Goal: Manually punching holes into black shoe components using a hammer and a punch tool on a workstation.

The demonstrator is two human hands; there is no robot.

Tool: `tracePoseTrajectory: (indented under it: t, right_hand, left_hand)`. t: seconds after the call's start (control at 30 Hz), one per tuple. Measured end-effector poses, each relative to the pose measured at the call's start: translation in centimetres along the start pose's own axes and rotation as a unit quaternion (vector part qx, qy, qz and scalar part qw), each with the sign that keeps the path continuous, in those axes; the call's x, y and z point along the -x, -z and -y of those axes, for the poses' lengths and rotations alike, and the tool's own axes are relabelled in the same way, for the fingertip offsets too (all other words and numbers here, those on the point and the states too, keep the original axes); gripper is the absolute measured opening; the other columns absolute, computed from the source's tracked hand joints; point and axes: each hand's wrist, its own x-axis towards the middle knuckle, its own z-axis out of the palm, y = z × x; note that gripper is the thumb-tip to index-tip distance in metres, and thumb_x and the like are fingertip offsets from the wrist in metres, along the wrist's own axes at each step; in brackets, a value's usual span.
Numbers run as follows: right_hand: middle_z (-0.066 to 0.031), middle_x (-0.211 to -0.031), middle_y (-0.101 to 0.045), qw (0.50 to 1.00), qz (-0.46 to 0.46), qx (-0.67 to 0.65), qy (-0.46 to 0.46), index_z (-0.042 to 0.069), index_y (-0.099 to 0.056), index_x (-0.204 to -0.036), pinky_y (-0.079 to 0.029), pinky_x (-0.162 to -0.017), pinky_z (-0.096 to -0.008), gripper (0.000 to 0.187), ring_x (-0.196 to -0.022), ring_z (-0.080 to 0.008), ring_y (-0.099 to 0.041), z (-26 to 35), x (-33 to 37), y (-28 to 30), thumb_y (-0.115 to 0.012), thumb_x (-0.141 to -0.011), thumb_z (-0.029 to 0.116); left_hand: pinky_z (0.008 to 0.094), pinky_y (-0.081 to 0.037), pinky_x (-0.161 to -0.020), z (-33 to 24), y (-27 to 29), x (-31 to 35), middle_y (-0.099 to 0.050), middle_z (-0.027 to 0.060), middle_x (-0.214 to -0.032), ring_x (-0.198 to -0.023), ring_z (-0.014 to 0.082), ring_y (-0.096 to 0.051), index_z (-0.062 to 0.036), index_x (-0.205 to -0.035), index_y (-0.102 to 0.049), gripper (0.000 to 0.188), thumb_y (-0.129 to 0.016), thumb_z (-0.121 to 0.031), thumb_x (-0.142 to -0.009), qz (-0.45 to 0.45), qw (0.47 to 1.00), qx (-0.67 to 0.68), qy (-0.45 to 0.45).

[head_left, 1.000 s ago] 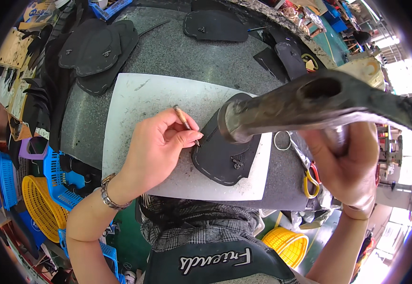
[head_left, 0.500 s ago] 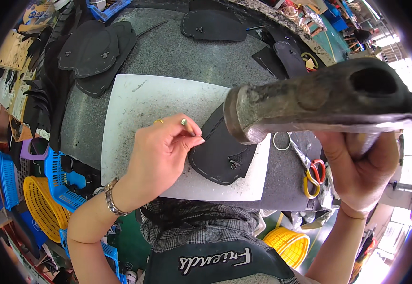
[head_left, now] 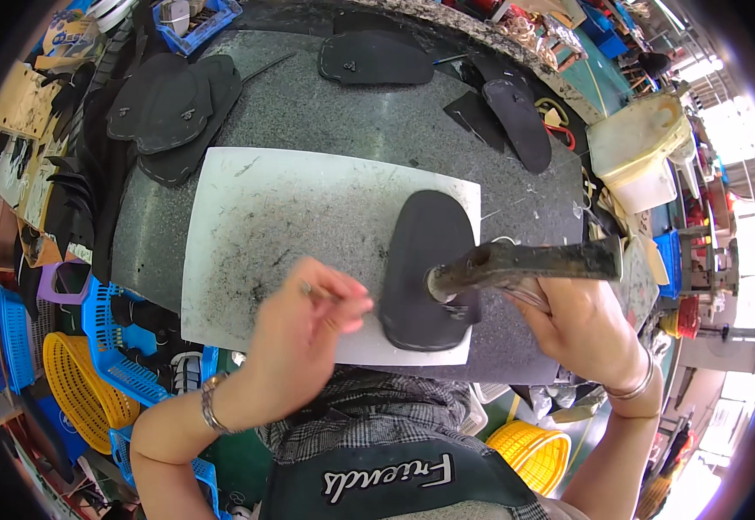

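My right hand (head_left: pixel 581 325) grips a hammer (head_left: pixel 525 262) with a dark, worn metal head. Its striking face appears over the right part of a black rounded flat piece (head_left: pixel 425 260); whether it touches cannot be told. That piece lies plain side up on a white board (head_left: pixel 247 234) on the table. Left of the piece, my left hand (head_left: pixel 304 334) is closed around a small thin rod (head_left: pixel 312 290), smeared by motion. The fingers are apart from the black piece. The hammer's handle is mostly hidden by my right hand.
Similar black pieces with small metal fittings lie stacked at the far left (head_left: pixel 161 108), with another at the back (head_left: pixel 377 61). A plain black piece (head_left: pixel 518 126) sits far right. Yellow (head_left: pixel 78 381) and blue baskets (head_left: pixel 113 338) stand at left, a white container (head_left: pixel 642 147) at right.
The hammer has come down and left, from close to the camera to over the black piece. That piece now shows a plain side instead of its fitting and stitching. My left hand moved slightly down.
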Motion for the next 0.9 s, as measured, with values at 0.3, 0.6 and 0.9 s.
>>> tracePoseTrajectory:
  t: [0.3, 0.6, 0.9]
  right_hand:
    - [-0.0149, -0.069, -0.056, 0.999, 0.029, 0.015, 0.006, -0.006, -0.053, -0.109, -0.048, -0.047, -0.0408, 0.03, -0.054, -0.0302, -0.059, -0.5, 2.6, -3.2, -0.058, -0.082, 0.006]
    - [-0.0091, -0.069, -0.058, 0.999, -0.003, 0.02, -0.035, 0.007, -0.057, -0.104, -0.046, -0.046, -0.0385, 0.021, -0.054, -0.0268, -0.06, -1.7, 5.0, -2.1, -0.056, -0.083, 0.005]
    - [-0.0121, -0.068, -0.053, 0.997, -0.066, 0.001, 0.039, 0.0, -0.05, -0.093, -0.047, -0.044, -0.0368, 0.022, -0.051, -0.0267, -0.058, -0.7, 2.8, -4.8, -0.06, -0.074, 0.003]
  left_hand:
    - [0.0235, -0.051, -0.076, -1.6, -1.7, -1.2, -0.061, 0.0075, -0.094, -0.082, 0.0116, -0.062, 0.0038, -0.101, -0.059, 0.015, -0.059, 0.008, -0.087, 0.021, 0.997, 0.008, -0.075]
    - [0.023, -0.051, -0.076, -0.1, -3.1, -1.8, -0.062, 0.0061, -0.092, -0.082, 0.0103, -0.061, 0.0037, -0.094, -0.06, 0.012, -0.063, 0.009, -0.083, 0.019, 0.997, -0.036, -0.065]
    - [0.0229, -0.05, -0.077, -0.8, -2.4, -6.4, -0.067, 0.0066, -0.088, -0.084, 0.0101, -0.064, 0.0018, -0.094, -0.058, 0.006, -0.06, 0.002, -0.088, 0.003, 0.994, -0.077, -0.077]
